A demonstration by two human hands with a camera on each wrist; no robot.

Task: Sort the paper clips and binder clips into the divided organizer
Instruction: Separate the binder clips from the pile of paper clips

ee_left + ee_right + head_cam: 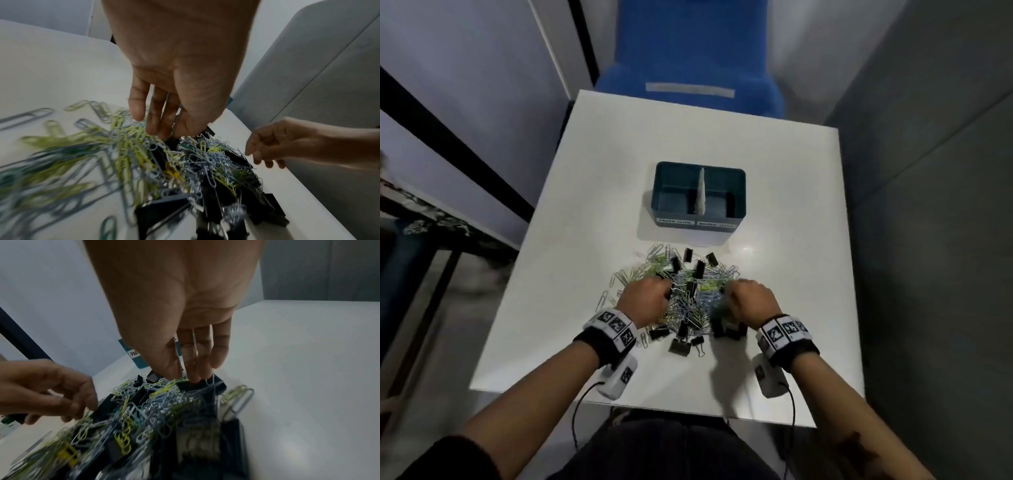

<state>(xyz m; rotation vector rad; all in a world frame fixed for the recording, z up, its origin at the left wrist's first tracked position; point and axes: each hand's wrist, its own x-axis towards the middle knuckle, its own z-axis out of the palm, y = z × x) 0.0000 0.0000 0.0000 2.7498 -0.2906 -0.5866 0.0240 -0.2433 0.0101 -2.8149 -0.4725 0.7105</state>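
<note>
Clearly nothing is sorted yet: the teal organizer (700, 192) stands on the white table (791, 205) with both compartments, split by a pale divider (701, 192), looking empty. The pile (681, 294) of paper clips (619, 277) and black binder clips (679, 346) lies just on my side of the organizer, all tangled together.

My left hand (645, 299) is down on the pile's left part. From the left wrist view its fingers (153, 120) point down and seem to pinch at a black clip with the thumb, but I cannot tell whether anything is truly gripped. My right hand (751, 299) is on the pile's right part, fingertips (194, 369) dipping into the wire; again, whether it holds something I cannot tell.

I judge the paper clips light, thin and slick, and prone to hook each other, so lifting one may drag a chain. I would pinch a single loop at the pile's loose edge farthest from the organizer's right corner, or scoop a small bunch. The binder clips look stiff and heavier; I would take each by its black body, not the folding wire handles.
</note>
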